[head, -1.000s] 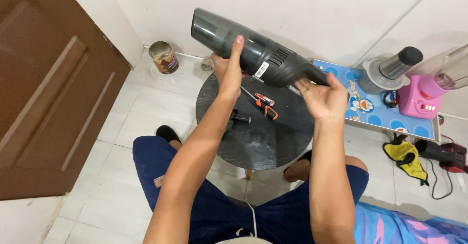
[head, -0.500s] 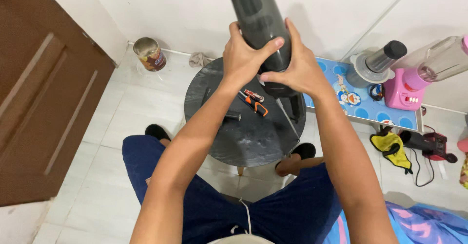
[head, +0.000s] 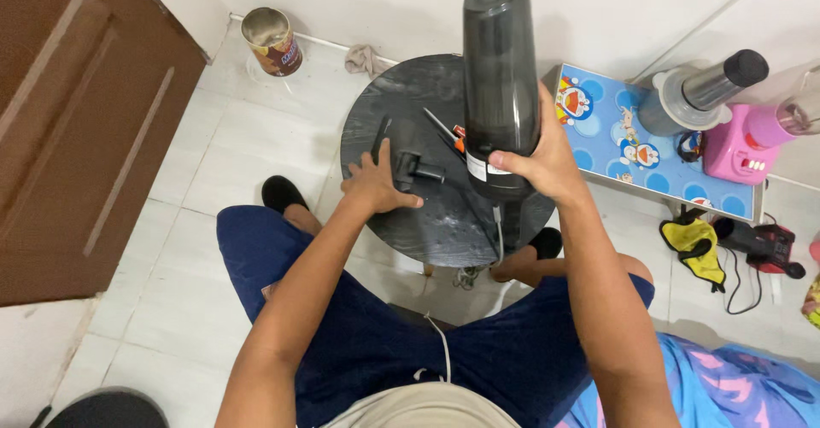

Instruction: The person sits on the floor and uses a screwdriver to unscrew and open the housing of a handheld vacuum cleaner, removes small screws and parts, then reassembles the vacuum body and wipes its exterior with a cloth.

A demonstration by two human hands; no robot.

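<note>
My right hand [head: 540, 165] grips a dark grey handheld vacuum cleaner [head: 500, 78], held upright over a round black table [head: 444, 223]. My left hand [head: 376, 184] rests on the table top, fingers spread, touching a small black attachment [head: 416, 170]. A slim black part [head: 381, 137] lies just beyond that hand. Pliers with orange handles [head: 455, 137] lie on the table behind the vacuum cleaner, partly hidden by it.
A brown door [head: 77, 129] stands at the left. An open tin can [head: 272, 41] and a rag [head: 363, 56] lie by the wall. At the right are a blue cartoon-printed board [head: 632, 137], a grey blender base [head: 696, 95], a pink appliance [head: 752, 142] and a yellow-black tool with cable [head: 696, 249].
The vacuum cleaner went from tilted across to upright. My left hand let go of it and dropped onto the table by the black attachment. My right hand alone holds it now.
</note>
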